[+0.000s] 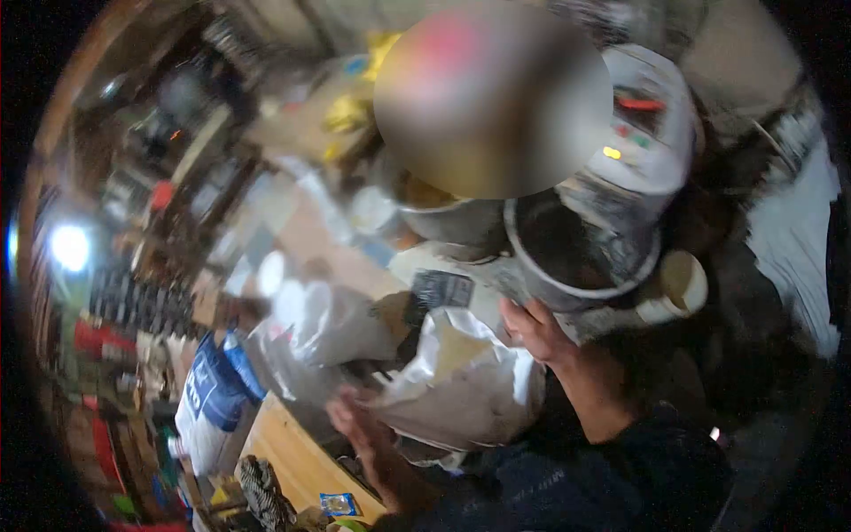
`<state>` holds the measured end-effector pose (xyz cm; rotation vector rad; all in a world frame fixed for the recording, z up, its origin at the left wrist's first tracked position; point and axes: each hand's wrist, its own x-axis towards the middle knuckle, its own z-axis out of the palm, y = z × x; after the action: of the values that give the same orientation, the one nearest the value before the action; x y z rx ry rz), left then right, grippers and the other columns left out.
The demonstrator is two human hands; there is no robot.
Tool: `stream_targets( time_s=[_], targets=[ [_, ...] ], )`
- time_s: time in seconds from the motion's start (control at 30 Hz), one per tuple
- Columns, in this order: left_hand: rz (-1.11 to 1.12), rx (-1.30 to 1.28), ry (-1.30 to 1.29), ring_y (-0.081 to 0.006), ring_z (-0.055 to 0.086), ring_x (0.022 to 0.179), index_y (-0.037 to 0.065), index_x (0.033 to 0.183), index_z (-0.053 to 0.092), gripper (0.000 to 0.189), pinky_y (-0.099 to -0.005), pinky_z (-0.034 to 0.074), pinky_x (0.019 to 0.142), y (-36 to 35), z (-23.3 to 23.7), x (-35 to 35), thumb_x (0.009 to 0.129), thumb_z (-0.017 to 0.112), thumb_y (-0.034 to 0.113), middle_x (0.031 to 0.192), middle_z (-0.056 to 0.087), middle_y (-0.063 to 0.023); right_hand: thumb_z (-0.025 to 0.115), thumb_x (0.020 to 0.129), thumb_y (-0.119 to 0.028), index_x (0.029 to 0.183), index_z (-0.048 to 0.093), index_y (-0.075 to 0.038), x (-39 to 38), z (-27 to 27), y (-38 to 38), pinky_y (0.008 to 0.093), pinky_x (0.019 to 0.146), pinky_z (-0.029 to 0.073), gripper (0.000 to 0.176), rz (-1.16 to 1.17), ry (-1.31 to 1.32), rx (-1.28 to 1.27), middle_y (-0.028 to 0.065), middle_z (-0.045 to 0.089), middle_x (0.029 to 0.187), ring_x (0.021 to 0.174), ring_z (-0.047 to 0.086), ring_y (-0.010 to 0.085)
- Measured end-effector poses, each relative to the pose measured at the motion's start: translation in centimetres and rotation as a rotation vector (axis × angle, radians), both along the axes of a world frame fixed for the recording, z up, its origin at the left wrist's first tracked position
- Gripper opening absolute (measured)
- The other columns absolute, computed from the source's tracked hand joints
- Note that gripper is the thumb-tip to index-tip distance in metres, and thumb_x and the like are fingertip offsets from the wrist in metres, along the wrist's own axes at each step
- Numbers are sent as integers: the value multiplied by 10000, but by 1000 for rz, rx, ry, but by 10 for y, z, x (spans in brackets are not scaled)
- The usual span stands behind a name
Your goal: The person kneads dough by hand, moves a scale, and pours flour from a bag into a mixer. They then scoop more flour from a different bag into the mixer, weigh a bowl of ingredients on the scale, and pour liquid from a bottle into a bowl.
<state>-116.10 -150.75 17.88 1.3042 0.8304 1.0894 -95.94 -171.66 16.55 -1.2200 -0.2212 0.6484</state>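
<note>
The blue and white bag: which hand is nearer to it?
Left. The left hand is to the bag's right; the right hand is farther off, by the far rim of the open sack.

We see a bright white light (69, 247) glaring at the left edge of the frame, while the right side stays dim. Blurred, crowded clutter (168, 199) fills the upper left and left. At lower left we make out a yellowish wooden surface (292, 448), set at a slant. A pale, plain panel or wall (745, 58) shows at upper right, and below it a whitish sheet (798, 239) hangs or lies in creases.
</note>
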Motion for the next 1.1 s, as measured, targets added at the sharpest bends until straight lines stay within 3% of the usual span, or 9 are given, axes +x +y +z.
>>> stream_targets(
  time_s=[0.17,0.23,0.3,0.4,0.63,0.87,0.97,1.07,1.1],
  targets=[
    [-173,136,-244,-196,475,463,41,757,487,228,-293,399,525,-68,149,73,771,517,266,526,497,-101,572,827,-304,674,494,-62,-19,124,-120,239,571,367,297,-361,-376,-37,-17,483,670,634,438,72],
    [-769,-158,-664,-179,523,596,34,808,512,271,-264,393,535,-71,186,90,820,449,297,751,558,-160,591,808,-264,778,516,-45,-18,166,-154,234,575,380,233,-569,-675,-113,-1,515,697,648,468,81],
    [-387,276,-548,-200,535,665,65,933,538,289,-342,457,636,-105,219,137,828,488,329,768,549,-68,587,806,-224,816,546,-47,-4,190,-176,248,544,378,181,-936,-1181,-169,13,512,678,617,465,94],
    [-253,656,-381,-218,537,723,23,961,543,319,-341,441,678,-127,228,240,844,461,308,799,555,-113,554,831,-212,644,533,-113,47,223,-195,255,465,327,212,-701,-642,538,-3,429,570,495,382,90],
    [-574,753,191,-290,535,841,-16,1013,525,378,-378,415,740,-106,121,360,836,471,313,940,553,-196,606,796,-316,741,506,-46,214,162,-219,265,670,390,294,-1050,-665,223,8,479,728,690,443,112],
    [-970,320,881,-280,485,1005,24,1097,497,497,-382,368,846,-50,-210,282,769,542,396,1089,511,-167,437,846,-241,1194,442,4,292,140,-252,360,885,385,426,-1044,-543,81,126,519,1120,1012,494,211],
    [-1157,-353,863,-269,439,1075,49,1156,463,543,-381,325,903,-105,-288,237,789,488,448,1160,476,-139,480,834,-287,1198,438,10,303,132,-260,331,875,391,472,-1051,-491,235,90,504,1103,1002,485,193],
    [-1041,-1362,430,-257,394,1145,74,1216,429,589,-381,282,960,-157,-309,227,809,434,500,1232,440,-111,423,868,-357,1275,342,-15,362,80,-331,370,955,307,538,-1128,-1456,-708,109,413,1226,1094,426,240],
    [-935,-1623,284,-253,379,1168,83,1236,418,605,-381,267,979,-171,-317,225,816,416,518,1256,429,-102,414,870,-377,1273,339,-10,337,108,-302,372,977,278,549,-1100,-914,-176,117,381,1260,1119,405,256]
  ],
)
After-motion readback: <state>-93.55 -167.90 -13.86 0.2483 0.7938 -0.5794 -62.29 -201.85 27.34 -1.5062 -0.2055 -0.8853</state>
